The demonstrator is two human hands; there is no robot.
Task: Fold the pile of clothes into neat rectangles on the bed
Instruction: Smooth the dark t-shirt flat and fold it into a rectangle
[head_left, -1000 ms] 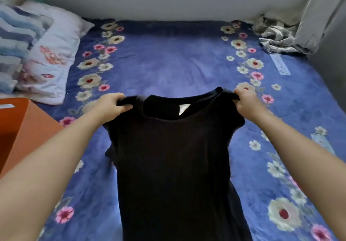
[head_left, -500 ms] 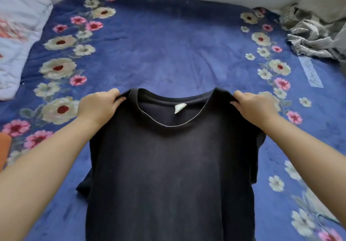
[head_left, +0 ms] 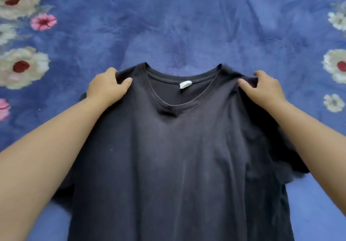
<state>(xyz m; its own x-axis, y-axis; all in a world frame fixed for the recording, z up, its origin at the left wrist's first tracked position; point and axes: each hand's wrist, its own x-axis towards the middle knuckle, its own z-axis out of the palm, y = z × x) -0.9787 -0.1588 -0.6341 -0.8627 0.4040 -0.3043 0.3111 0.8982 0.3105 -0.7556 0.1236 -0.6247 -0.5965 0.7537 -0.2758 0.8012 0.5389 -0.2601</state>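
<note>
While the folding itself is yet to begin, a black T-shirt (head_left: pixel 177 156) lies face up along the middle of the bed (head_left: pixel 187 25), its collar toward the far side and its hem running out of sight past the near edge of the frame. The person's left hand (head_left: pixel 109 87) is closed on the left shoulder of the shirt, thumb on top and fingers tucked under the cloth; the right hand (head_left: pixel 262 89) pinches the right shoulder the same way. A white label (head_left: pixel 185 84) shows inside the neckline. The body of the shirt looks mostly flat, though soft creases run down its right half and the right sleeve (head_left: pixel 277 162) lies bunched beside the forearm. No sleeve is turned in and no crease is set, so this garment appears to be at the spreading stage, with every fold left to make. No other clothes and no finished stack are in view, so progress on the pile cannot be judged.
</note>
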